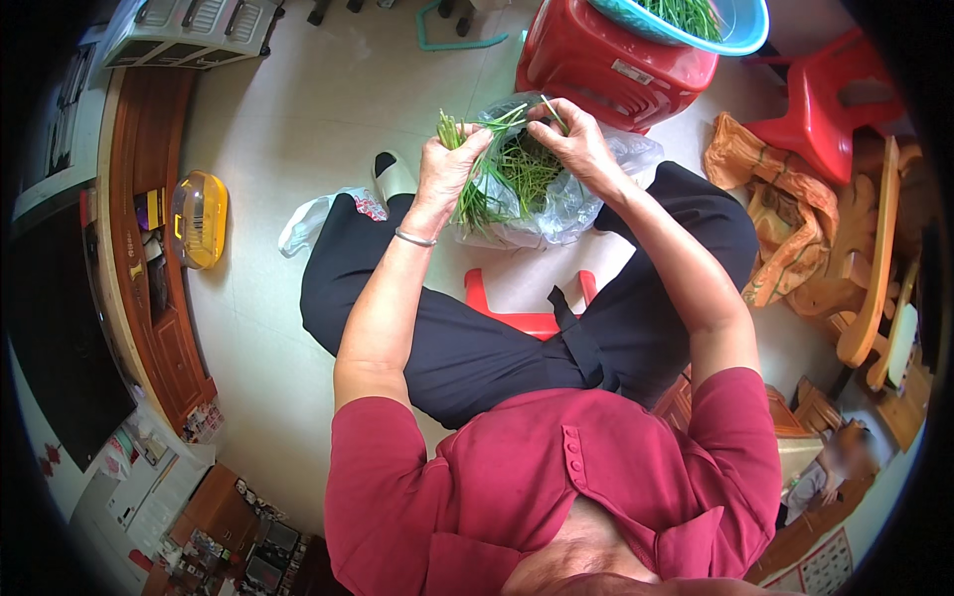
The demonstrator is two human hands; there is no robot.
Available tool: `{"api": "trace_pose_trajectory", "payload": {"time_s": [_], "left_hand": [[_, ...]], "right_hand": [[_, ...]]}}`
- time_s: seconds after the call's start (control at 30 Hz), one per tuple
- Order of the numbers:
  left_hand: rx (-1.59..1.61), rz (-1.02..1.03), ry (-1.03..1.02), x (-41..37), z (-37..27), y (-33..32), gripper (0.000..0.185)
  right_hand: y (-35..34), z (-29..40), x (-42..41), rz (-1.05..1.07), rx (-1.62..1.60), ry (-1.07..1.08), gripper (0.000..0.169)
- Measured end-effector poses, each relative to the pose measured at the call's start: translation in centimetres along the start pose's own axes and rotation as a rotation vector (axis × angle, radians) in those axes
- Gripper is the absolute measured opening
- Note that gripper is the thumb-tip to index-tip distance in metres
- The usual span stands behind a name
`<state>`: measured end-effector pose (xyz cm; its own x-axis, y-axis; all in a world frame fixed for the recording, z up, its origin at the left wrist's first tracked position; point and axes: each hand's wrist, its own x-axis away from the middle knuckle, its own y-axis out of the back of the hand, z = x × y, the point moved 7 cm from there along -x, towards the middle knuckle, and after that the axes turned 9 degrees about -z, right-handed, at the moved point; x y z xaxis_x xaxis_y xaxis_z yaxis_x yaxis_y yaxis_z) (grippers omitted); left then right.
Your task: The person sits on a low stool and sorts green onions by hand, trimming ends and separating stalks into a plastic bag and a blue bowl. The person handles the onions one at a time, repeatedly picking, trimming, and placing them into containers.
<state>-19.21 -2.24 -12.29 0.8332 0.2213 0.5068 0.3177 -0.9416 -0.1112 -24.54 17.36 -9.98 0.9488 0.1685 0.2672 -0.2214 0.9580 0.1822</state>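
Note:
My left hand [449, 160] is closed around a bunch of green leafy stalks [473, 201], perhaps garlic chives, with pale cut ends upward and leaves hanging down. To its right, my right hand [574, 138] pinches a thin stalk [553, 112] between thumb and fingers. Below both hands lies a clear plastic bag [570, 212], spread wide and holding a tangled heap of green and yellowish stalks [525, 167]. A light blue basin [734, 33] with more green stalks rests on a red plastic stool [618, 67] beyond the bag.
A white plastic bag [309, 223] lies by my shoe [395, 179]. Red stool legs [522, 320] show between my knees. To the right are a red chair [812, 112], an orange patterned cloth [790, 201] and wooden furniture [868, 261]. A yellow pet carrier [212, 220] stands left; a person [809, 488] is far right.

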Motion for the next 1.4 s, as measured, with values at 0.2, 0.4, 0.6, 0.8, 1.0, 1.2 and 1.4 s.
{"api": "trace_pose_trajectory", "payload": {"time_s": [0.2, 0.4, 0.6, 0.8, 1.0, 1.2, 1.4], "left_hand": [[-0.001, 0.017, 0.006, 0.1, 0.0, -0.3, 0.021], [-0.009, 0.028, 0.028, 0.3, 0.0, -0.7, 0.021], [0.009, 0.059, 0.047, 0.2, 0.4, -0.7, 0.019], [0.053, 0.13, 0.069, 0.5, 0.0, -1.2, 0.019], [0.089, 0.113, 0.131, 0.3, 0.5, -0.8, 0.023], [0.171, 0.077, 0.205, -0.2, 1.0, 0.0, 0.026], [0.164, -0.02, 0.189, -0.6, 0.8, 1.1, 0.025]], "right_hand": [[-0.6, -1.3, -0.4, -0.002, -0.081, 0.072, 0.024], [-1.1, -1.0, -0.2, 0.016, 0.053, 0.166, 0.021], [-1.3, -1.0, 0.1, 0.054, 0.122, 0.076, 0.019], [-1.7, -0.9, 0.5, 0.109, 0.051, 0.01, 0.02], [-2.0, -0.6, 0.7, 0.101, 0.017, 0.083, 0.02], [-0.7, 0.0, 0.1, 0.019, -0.008, 0.039, 0.022], [0.1, -1.0, -0.3, -0.039, -0.041, -0.02, 0.024]]}}
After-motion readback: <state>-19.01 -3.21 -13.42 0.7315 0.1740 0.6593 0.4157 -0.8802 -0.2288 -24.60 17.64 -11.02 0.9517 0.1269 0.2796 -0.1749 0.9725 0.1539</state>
